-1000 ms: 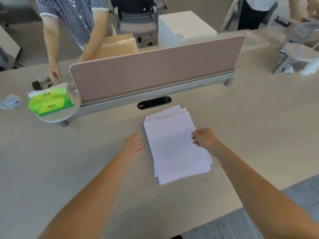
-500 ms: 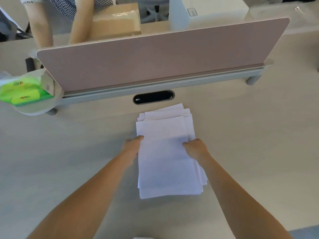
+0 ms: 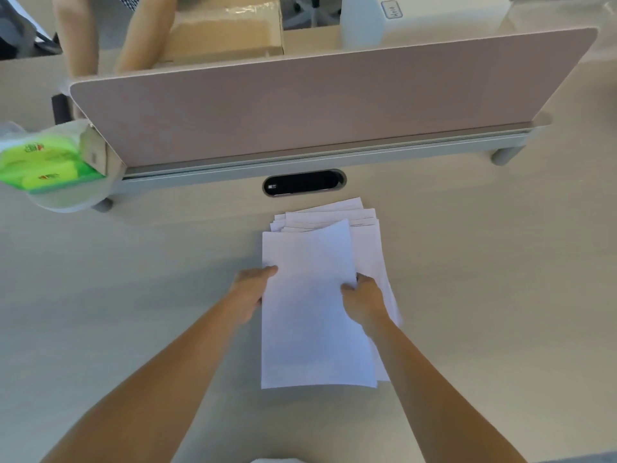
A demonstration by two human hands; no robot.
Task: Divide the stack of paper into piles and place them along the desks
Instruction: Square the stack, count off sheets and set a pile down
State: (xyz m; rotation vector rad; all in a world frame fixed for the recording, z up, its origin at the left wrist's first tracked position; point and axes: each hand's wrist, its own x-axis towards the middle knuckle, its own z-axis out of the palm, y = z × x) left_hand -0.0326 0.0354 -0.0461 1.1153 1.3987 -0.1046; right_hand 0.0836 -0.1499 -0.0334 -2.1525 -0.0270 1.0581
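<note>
A loose stack of white paper (image 3: 310, 305) lies on the pale wooden desk (image 3: 484, 295), just below the cable slot. The top bundle of sheets sits slightly raised and shifted left of the fanned sheets (image 3: 367, 235) under it. My left hand (image 3: 248, 294) grips the left edge of that bundle, thumb on top. At the right edge my right hand (image 3: 362, 300) holds the same bundle, fingers tucked under it.
A pink divider screen (image 3: 317, 101) on a grey rail crosses the desk ahead, with a black cable slot (image 3: 303, 186) in front. Green tissue packs (image 3: 43, 165) sit on a small round shelf at left. Behind the screen stand a person's arms (image 3: 80, 35), a cardboard box (image 3: 227, 28) and a white box.
My left hand moved in to the stack's left edge. Both hands now hold a top bundle, which has lifted and slid away from the sheets below. The view moved closer to the desk.
</note>
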